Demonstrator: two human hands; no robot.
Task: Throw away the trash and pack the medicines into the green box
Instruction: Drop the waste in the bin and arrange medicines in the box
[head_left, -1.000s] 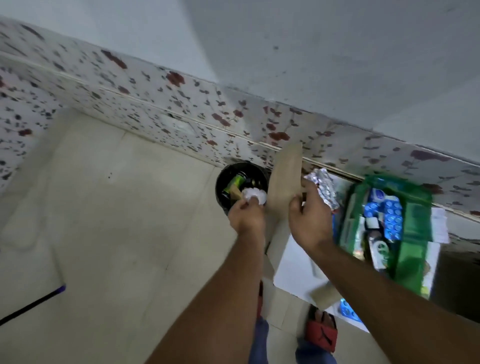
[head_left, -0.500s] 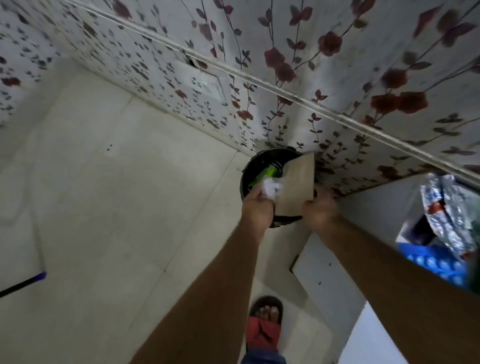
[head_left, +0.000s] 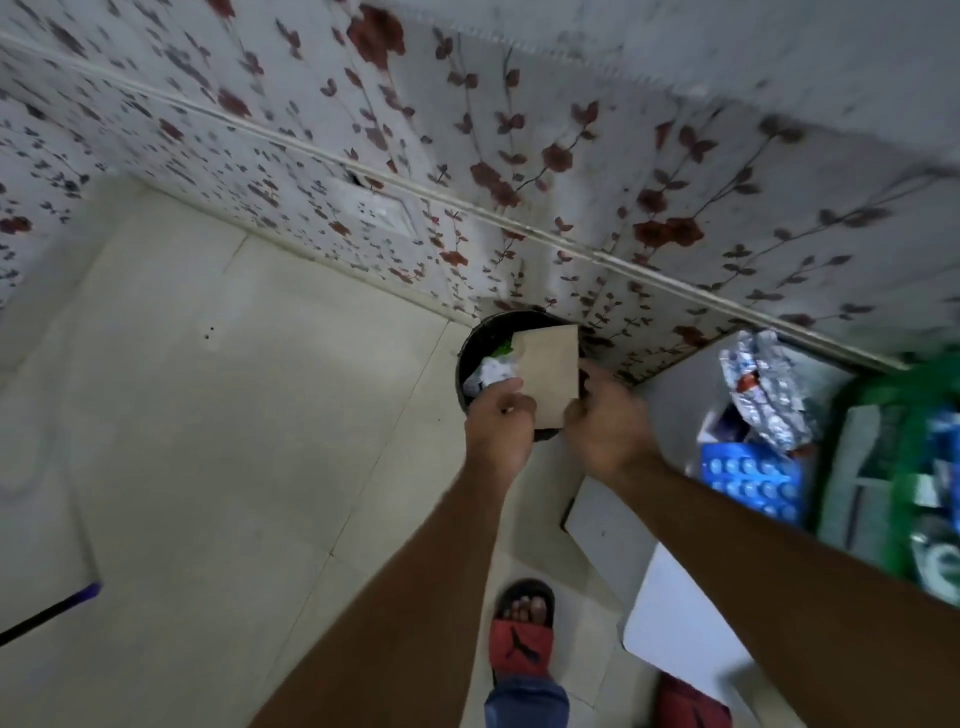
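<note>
A flowered wall (head_left: 519, 156) fills the upper half of the view, and a pale tiled floor (head_left: 234, 441) spreads below it. At the right stands a white table (head_left: 670, 405), its corner close to the wall. On the table's far right sits the green box (head_left: 904, 395), blurred, with packets showing inside it. Just left of the box lies a blue blister pack (head_left: 748, 480), and beyond that a crumpled foil strip (head_left: 769, 389).

On the floor against the wall, beside the table corner, stands a black bin (head_left: 467, 358). Both arms reach over it. A brown card (head_left: 550, 374) stands tilted across the bin's mouth. The right hand (head_left: 608, 426) is closed on the card's lower right edge. The left hand (head_left: 498, 426) is curled, its fingertips pinching a white wrapper (head_left: 491, 374) that hangs over the bin, touching the card's left edge. A bit of green trash (head_left: 503, 349) shows inside the bin behind the wrapper.

Below the hands, a foot in a red and black sandal (head_left: 522, 639) rests on the floor.
</note>
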